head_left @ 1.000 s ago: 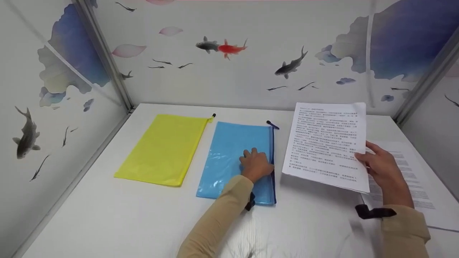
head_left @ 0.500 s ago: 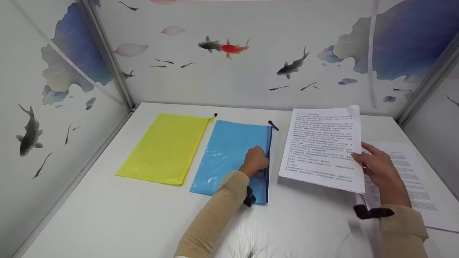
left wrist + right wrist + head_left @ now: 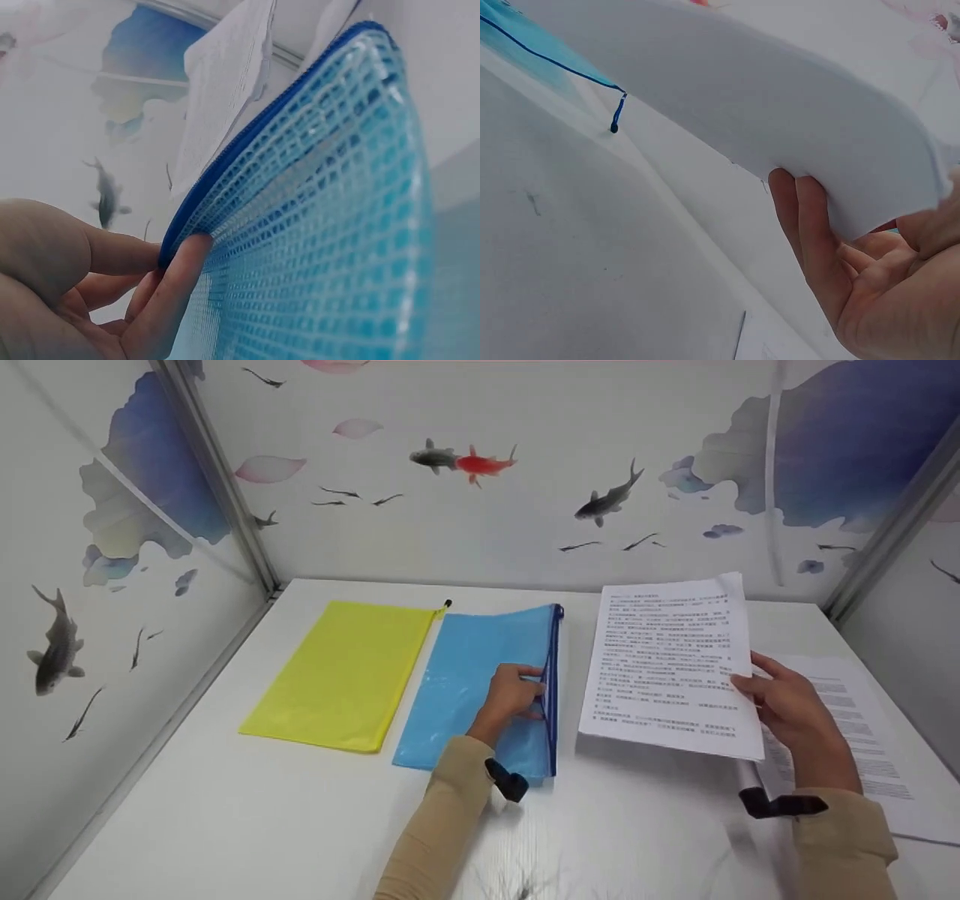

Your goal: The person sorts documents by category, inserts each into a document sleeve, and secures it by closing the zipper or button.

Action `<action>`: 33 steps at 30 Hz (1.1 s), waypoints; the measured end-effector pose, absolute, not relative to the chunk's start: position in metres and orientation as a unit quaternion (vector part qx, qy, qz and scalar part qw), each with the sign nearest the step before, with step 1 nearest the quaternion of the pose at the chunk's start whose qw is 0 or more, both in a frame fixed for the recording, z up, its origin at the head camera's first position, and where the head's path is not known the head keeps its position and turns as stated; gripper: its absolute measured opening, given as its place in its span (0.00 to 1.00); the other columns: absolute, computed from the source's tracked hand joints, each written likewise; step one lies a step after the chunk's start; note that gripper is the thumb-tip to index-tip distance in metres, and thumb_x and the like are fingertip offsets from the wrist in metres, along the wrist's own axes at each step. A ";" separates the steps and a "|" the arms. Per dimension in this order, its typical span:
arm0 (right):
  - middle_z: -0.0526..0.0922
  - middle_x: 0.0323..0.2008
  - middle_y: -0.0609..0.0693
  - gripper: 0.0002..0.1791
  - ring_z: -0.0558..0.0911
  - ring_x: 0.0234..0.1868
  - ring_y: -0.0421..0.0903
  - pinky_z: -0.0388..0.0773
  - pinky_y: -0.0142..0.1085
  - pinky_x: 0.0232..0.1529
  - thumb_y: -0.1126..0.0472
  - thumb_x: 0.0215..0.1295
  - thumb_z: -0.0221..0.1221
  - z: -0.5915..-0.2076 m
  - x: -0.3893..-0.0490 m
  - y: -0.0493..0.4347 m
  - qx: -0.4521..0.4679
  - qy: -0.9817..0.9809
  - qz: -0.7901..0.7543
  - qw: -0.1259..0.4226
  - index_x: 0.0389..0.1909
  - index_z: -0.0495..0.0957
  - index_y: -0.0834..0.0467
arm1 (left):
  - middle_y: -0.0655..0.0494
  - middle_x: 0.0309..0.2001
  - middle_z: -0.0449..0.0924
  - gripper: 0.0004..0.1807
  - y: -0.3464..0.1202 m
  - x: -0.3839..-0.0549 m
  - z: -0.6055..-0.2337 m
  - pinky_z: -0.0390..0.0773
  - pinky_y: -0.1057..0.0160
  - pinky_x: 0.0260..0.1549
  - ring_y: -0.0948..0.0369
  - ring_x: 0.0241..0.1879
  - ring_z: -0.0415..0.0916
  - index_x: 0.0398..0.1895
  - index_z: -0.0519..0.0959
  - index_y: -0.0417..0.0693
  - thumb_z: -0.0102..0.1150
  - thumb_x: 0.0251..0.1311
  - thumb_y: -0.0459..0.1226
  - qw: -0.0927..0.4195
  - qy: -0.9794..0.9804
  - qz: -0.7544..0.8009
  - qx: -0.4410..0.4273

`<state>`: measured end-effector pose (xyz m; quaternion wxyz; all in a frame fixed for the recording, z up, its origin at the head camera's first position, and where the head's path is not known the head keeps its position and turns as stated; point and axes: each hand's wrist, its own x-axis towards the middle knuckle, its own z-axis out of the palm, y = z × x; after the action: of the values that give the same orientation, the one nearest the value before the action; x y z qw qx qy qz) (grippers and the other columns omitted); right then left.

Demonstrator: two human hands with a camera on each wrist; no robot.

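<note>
In the head view a blue mesh zip pouch (image 3: 450,690) lies in the middle of the table. My left hand (image 3: 510,694) pinches its dark blue zip edge (image 3: 551,697), which stands raised. Seen from the left wrist, thumb and fingers meet on the edge band, and the mesh wall (image 3: 322,210) rises beside them. My right hand (image 3: 799,709) grips a thin stack of printed paper (image 3: 667,667) by its right side, tilted above the table to the right of the pouch. From the right wrist view, fingers (image 3: 814,225) support the white underside of the stack (image 3: 780,97).
A yellow zip pouch (image 3: 322,682) lies flat to the left of the blue one. More printed sheets (image 3: 870,735) lie at the right, partly behind my right hand. White panels with painted fish (image 3: 487,463) enclose the table (image 3: 247,825) at the back and sides.
My left hand has gone from spread fingers on the blue pouch to pinching its zip edge, now lifted. The zip pull has shifted to the far corner. The paper stack has moved slightly left.
</note>
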<state>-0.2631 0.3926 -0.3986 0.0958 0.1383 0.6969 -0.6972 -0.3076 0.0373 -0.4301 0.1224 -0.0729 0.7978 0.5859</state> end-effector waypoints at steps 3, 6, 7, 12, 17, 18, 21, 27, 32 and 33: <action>0.80 0.39 0.37 0.48 0.81 0.38 0.37 0.80 0.33 0.37 0.57 0.58 0.61 -0.393 -0.261 0.390 0.118 0.676 -0.721 0.099 0.72 0.41 0.46 | 0.51 0.36 0.80 0.15 0.032 -0.308 -0.424 0.81 0.64 0.21 0.61 0.31 0.80 0.50 0.78 0.47 0.55 0.59 0.31 0.116 0.788 0.601 -0.069; 0.82 0.40 0.39 0.47 0.83 0.39 0.39 0.81 0.33 0.37 0.60 0.59 0.60 -0.390 -0.259 0.386 0.095 0.651 -0.746 0.104 0.72 0.40 0.48 | 0.51 0.38 0.81 0.16 0.028 -0.309 -0.421 0.82 0.63 0.22 0.60 0.33 0.80 0.51 0.78 0.47 0.55 0.59 0.31 0.116 0.775 0.619 -0.056; 0.82 0.39 0.39 0.47 0.83 0.39 0.40 0.81 0.34 0.36 0.61 0.59 0.59 -0.389 -0.258 0.385 0.089 0.644 -0.752 0.107 0.72 0.39 0.49 | 0.51 0.39 0.81 0.16 0.028 -0.309 -0.420 0.82 0.63 0.23 0.60 0.34 0.80 0.51 0.78 0.47 0.55 0.59 0.31 0.120 0.772 0.621 -0.053; 0.83 0.40 0.41 0.46 0.84 0.39 0.42 0.82 0.34 0.37 0.61 0.60 0.59 -0.387 -0.259 0.377 0.071 0.640 -0.756 0.122 0.72 0.40 0.49 | 0.52 0.40 0.80 0.17 0.026 -0.310 -0.418 0.82 0.64 0.25 0.61 0.35 0.80 0.52 0.77 0.48 0.55 0.59 0.32 0.133 0.765 0.628 -0.049; 0.83 0.42 0.44 0.44 0.84 0.41 0.44 0.82 0.35 0.39 0.62 0.61 0.57 -0.385 -0.262 0.369 0.052 0.632 -0.760 0.146 0.72 0.42 0.48 | 0.53 0.41 0.80 0.16 0.022 -0.311 -0.414 0.82 0.64 0.26 0.61 0.36 0.80 0.52 0.78 0.49 0.55 0.59 0.33 0.129 0.764 0.630 -0.055; 0.83 0.42 0.45 0.43 0.84 0.41 0.45 0.82 0.36 0.39 0.62 0.62 0.57 -0.385 -0.262 0.368 0.046 0.627 -0.763 0.152 0.72 0.43 0.49 | 0.53 0.42 0.80 0.16 0.022 -0.311 -0.414 0.82 0.64 0.26 0.61 0.36 0.80 0.52 0.78 0.49 0.55 0.59 0.33 0.130 0.764 0.629 -0.056; 0.83 0.43 0.47 0.40 0.84 0.41 0.46 0.82 0.37 0.38 0.64 0.64 0.54 -0.385 -0.261 0.366 0.025 0.618 -0.767 0.171 0.72 0.42 0.51 | 0.53 0.44 0.80 0.17 0.020 -0.312 -0.411 0.82 0.64 0.27 0.61 0.37 0.80 0.52 0.78 0.50 0.55 0.59 0.33 0.132 0.760 0.633 -0.057; 0.84 0.42 0.47 0.40 0.85 0.39 0.46 0.82 0.36 0.36 0.64 0.66 0.52 -0.387 -0.259 0.363 0.013 0.630 -0.752 0.194 0.72 0.40 0.54 | 0.54 0.46 0.80 0.17 0.019 -0.313 -0.413 0.82 0.64 0.27 0.61 0.37 0.80 0.52 0.78 0.51 0.57 0.58 0.33 0.138 0.758 0.635 -0.059; 0.83 0.43 0.47 0.41 0.84 0.40 0.46 0.82 0.36 0.37 0.64 0.65 0.52 -0.389 -0.260 0.360 0.020 0.630 -0.749 0.204 0.72 0.39 0.53 | 0.54 0.45 0.80 0.17 0.017 -0.313 -0.414 0.82 0.64 0.27 0.61 0.37 0.79 0.52 0.78 0.51 0.57 0.58 0.35 0.138 0.757 0.637 -0.054; 0.83 0.43 0.47 0.41 0.84 0.40 0.46 0.82 0.36 0.37 0.64 0.65 0.53 -0.389 -0.261 0.359 0.022 0.631 -0.748 0.204 0.72 0.40 0.53 | 0.54 0.44 0.80 0.17 0.017 -0.313 -0.414 0.82 0.64 0.27 0.61 0.37 0.80 0.52 0.78 0.50 0.57 0.58 0.35 0.137 0.757 0.637 -0.050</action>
<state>-0.2606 0.3589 -0.3892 0.2044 0.0225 0.6315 -0.7476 -0.3130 0.0166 -0.4141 0.1372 -0.0499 0.7569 0.6370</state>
